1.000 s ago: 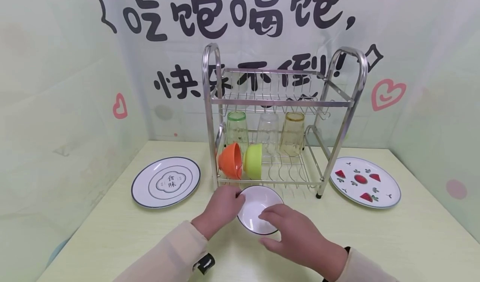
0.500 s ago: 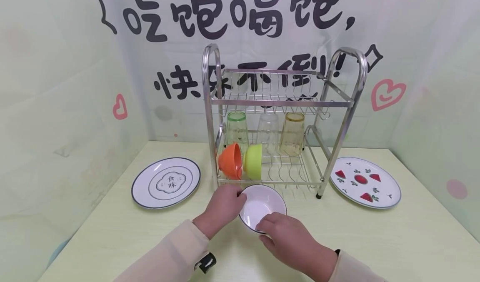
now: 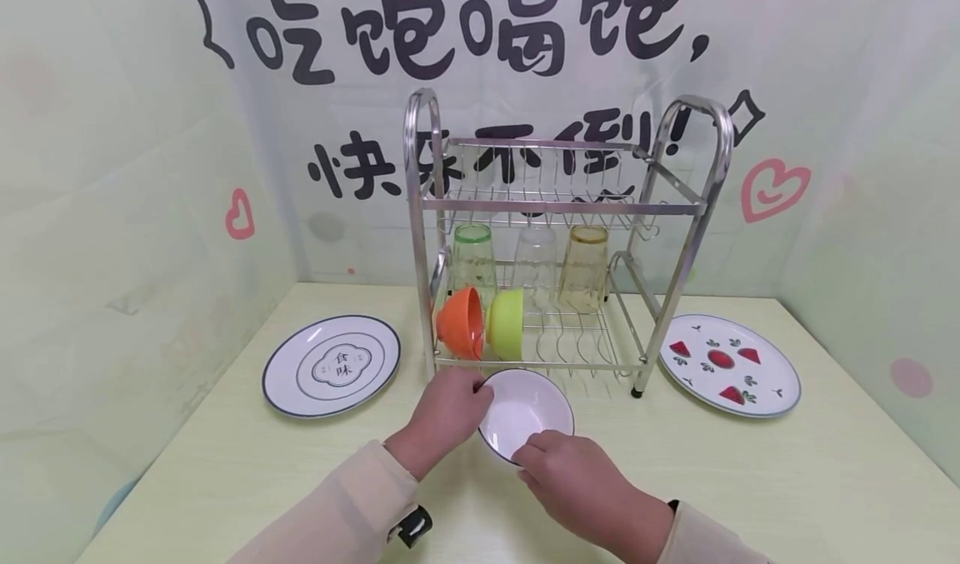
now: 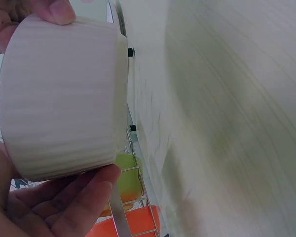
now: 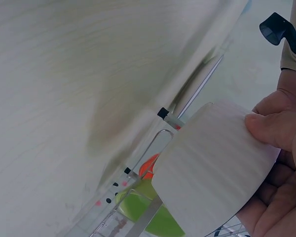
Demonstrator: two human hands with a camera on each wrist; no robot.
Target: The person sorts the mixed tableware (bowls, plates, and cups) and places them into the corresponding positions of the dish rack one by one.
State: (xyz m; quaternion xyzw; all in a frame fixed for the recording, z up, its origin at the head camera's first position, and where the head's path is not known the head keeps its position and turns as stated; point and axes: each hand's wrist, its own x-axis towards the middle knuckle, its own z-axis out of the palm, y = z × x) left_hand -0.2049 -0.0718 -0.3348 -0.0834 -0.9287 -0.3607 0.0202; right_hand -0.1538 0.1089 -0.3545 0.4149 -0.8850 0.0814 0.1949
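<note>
Both hands hold a white bowl (image 3: 517, 414) with a dark rim, in front of the dish rack. My left hand (image 3: 447, 410) grips its left side, the thumb over the rim. At the near right rim, my right hand (image 3: 573, 485) pinches the wall, thumb outside and fingers inside. The left wrist view shows the bowl's ribbed outer wall (image 4: 64, 98) and its base, raised off the table. In the right wrist view the thumb (image 5: 266, 129) presses that ribbed wall. Just behind the bowl, an orange bowl (image 3: 460, 324) and a green bowl (image 3: 506, 324) stand on edge in the rack.
The two-tier metal dish rack (image 3: 562, 207) holds a green glass (image 3: 474, 260), a clear glass (image 3: 536, 264) and a yellow glass (image 3: 585, 268) upside down on its lower tier. A blue-rimmed plate (image 3: 300, 381) lies left of it, a watermelon-patterned plate (image 3: 768, 372) right.
My right hand has moved in from above the bowl and taken hold of its near right rim. The bowl has shifted slightly right, with my left hand still gripping it.
</note>
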